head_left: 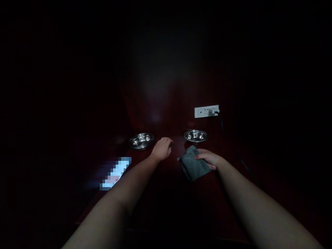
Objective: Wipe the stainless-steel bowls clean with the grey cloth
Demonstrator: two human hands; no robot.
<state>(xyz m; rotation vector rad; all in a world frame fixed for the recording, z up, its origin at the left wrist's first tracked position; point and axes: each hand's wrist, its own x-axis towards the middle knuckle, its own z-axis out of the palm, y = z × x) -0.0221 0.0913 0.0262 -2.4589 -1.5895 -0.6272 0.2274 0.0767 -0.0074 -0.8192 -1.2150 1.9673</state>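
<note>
Gleaming red tabletop [166,180], dark room [168,52]

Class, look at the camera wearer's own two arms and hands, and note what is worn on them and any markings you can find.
The left hand and right hand are both ungloved. The left arm and right arm show no sleeve, and no watch or bracelet shows. The light is too dim to settle rings or small markings.

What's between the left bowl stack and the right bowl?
The left hand, between bowl stack and right bowl, slightly nearer the camera, in the head view.
</note>
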